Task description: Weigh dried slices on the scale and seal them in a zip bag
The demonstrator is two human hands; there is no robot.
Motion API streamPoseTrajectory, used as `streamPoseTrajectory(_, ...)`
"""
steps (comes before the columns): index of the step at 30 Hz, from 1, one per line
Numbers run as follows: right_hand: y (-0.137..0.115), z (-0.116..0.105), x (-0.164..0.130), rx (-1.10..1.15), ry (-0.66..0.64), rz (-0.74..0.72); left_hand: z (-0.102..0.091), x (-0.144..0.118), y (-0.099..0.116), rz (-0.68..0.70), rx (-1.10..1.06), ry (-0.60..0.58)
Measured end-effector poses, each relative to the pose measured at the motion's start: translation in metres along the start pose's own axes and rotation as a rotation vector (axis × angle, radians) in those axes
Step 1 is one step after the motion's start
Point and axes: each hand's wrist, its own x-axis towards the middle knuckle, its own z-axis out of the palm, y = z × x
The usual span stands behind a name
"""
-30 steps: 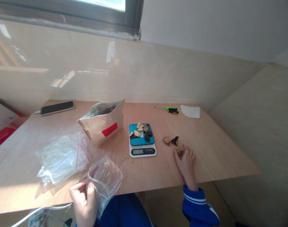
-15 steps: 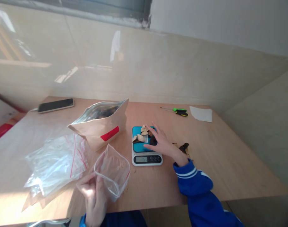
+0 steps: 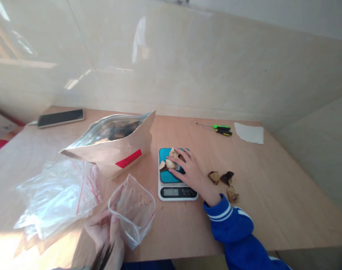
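Note:
My left hand (image 3: 105, 232) pinches the rim of a clear zip-lock bag (image 3: 134, 210), whose mouth gapes open. Dark strands, likely hair, cover part of that hand. Just right of the bag stands a white kitchen scale (image 3: 161, 191) with a blue top; its display digits are blurred. Pale, dark-edged dried pieces (image 3: 171, 164), which look like mushroom, lie on the scale. Over them my right hand (image 3: 191, 170) reaches with fingers spread, its fingertips at the pieces; the palm hides some of them. Several similar pieces (image 3: 214, 177) rest on the table to the right.
A brown foil-lined pouch (image 3: 131, 150) with dark contents stands open behind the zip-lock bag. Several clear bags (image 3: 55, 195) are piled at left. At the back are a phone (image 3: 61, 118), two screwdrivers (image 3: 223, 130) and white paper (image 3: 249, 133). A tiled wall (image 3: 187, 75) borders the table.
My right hand's fingers have come lower and closer around the pieces on the scale. The view has tilted down a little. The left hand keeps its hold on the bag.

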Motion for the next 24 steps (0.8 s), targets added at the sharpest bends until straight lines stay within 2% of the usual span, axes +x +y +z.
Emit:
streamPoseTrajectory(6,0.006,0.004,-0.003,0.137,0.15,-0.037,0.004,0.0,0.003,-0.047,-0.101,-0.075)
streamPoseTrajectory(11,0.002,-0.004,-0.005,0.28,0.181,0.036,0.008,0.0,0.011,-0.04,-0.11,-0.088)
streamPoseTrajectory(18,0.003,0.001,-0.003,0.308,0.295,0.151,0.017,0.0,0.01,-0.019,-0.133,-0.158)
streamPoseTrajectory(22,-0.008,-0.014,0.0,0.361,0.396,0.219,0.026,0.001,0.008,0.016,-0.159,-0.199)
streamPoseTrajectory(24,-0.022,-0.029,0.001,0.35,0.41,0.166,0.029,0.001,0.008,0.034,-0.182,-0.238)
